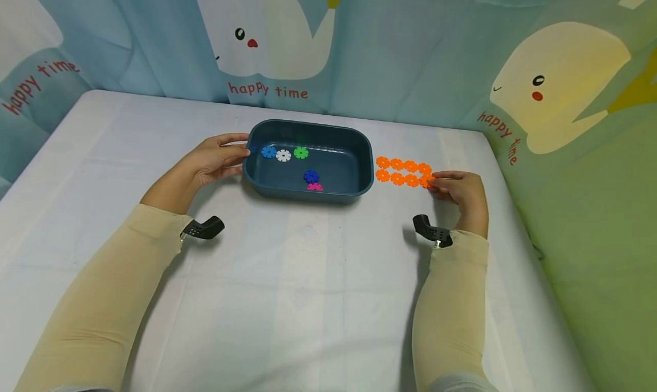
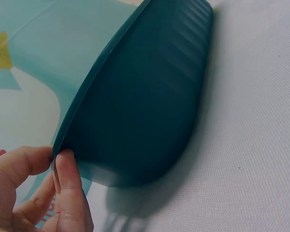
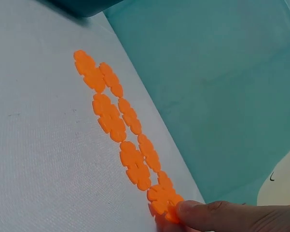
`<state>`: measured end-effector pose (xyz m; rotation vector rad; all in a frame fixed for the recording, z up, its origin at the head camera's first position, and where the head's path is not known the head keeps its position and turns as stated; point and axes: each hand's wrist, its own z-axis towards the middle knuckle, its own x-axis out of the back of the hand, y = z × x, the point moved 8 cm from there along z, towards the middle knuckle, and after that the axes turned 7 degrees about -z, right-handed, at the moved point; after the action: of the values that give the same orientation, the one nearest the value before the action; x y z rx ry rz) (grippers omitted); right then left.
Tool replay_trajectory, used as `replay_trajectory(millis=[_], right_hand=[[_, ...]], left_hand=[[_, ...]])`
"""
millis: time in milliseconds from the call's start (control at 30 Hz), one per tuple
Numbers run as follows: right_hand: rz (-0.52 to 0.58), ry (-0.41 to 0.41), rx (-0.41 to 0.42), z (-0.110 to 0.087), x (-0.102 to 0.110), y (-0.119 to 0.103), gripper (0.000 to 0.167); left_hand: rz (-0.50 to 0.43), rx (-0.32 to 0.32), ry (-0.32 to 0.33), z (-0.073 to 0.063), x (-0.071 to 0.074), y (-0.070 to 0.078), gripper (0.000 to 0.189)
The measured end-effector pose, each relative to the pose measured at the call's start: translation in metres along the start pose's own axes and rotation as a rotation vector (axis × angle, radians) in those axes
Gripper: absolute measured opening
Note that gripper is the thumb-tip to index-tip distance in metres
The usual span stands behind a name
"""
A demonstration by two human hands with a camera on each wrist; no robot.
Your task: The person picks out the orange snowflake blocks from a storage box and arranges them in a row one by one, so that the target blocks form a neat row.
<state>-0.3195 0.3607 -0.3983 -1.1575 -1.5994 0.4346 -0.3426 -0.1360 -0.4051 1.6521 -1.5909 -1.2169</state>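
Note:
A dark teal plastic basin (image 1: 308, 195) stands near the back of the table. My left hand (image 1: 218, 159) pinches its left rim, the thumb and fingers (image 2: 69, 188) on either side of the edge in the left wrist view. Inside lie notched snowflake discs: a light blue one (image 1: 268, 152), a white one (image 1: 283, 156), a green one (image 1: 300, 152), a dark blue one (image 1: 311, 176) and a pink one (image 1: 315, 186), partly hidden by the front wall. To the right, orange snowflake discs (image 1: 397, 178) form two rows. My right hand (image 1: 462, 192) pinches the nearest right-end orange disc (image 3: 160, 198).
A white cloth covers the table (image 1: 308, 289). Behind it hangs a blue curtain (image 1: 410, 67) printed with whales, and a green stretch of it (image 1: 590, 238) runs along the right edge. Black wrist mounts (image 1: 204, 227) stick out from both sleeves.

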Motion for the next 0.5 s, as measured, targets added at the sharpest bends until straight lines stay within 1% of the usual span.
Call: replay_trajectory(millis=[100, 300, 500], right_hand=[[-0.018, 0.015, -0.014, 0.0001, 0.0007, 0.0005, 0.043], [-0.093, 0.046, -0.039, 0.0019, 0.0028, 0.0014, 0.042], [-0.127, 0.052, -0.05, 0.0031, 0.0033, 0.0006, 0.042]], left_hand=[[-0.006, 0.0, -0.007, 0.0005, -0.0011, 0.0002, 0.057], [-0.005, -0.001, -0.012, -0.0005, -0.0027, 0.001, 0.058], [0.001, -0.003, -0.016, -0.0009, -0.0021, 0.0012, 0.058]])
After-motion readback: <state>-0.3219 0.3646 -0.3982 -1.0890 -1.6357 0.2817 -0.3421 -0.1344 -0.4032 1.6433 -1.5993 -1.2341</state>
